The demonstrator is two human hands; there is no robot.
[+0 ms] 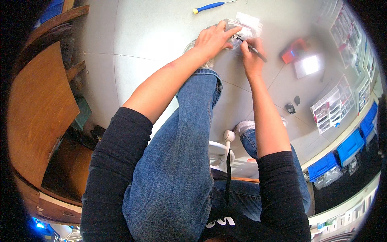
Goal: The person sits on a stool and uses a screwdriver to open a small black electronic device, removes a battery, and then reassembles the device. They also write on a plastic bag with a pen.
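Note:
Beyond my left shoe (210, 62), both hands meet over a small whitish and clear item (234, 42) on the pale floor. My left hand (213, 39) holds it down, its index finger reaching across and the thumb on the near side. Between them the details are too small to make out. My right hand (253, 56) grips a slim dark pen-shaped tool (258, 53), its tip slanting down to the item by my left fingers. Clear and white plastic packaging (248, 23) lies just past the fingertips. A blue screwdriver (210, 7) with a yellow end rests farther off.
To the right lie a red device (293, 51), a white box-like thing (307, 67) with glare and a dark key fob (290, 108). Divided clear cases (331, 111) and blue bins (350, 146) line the right side. A wooden panel (42, 117) stands at the left.

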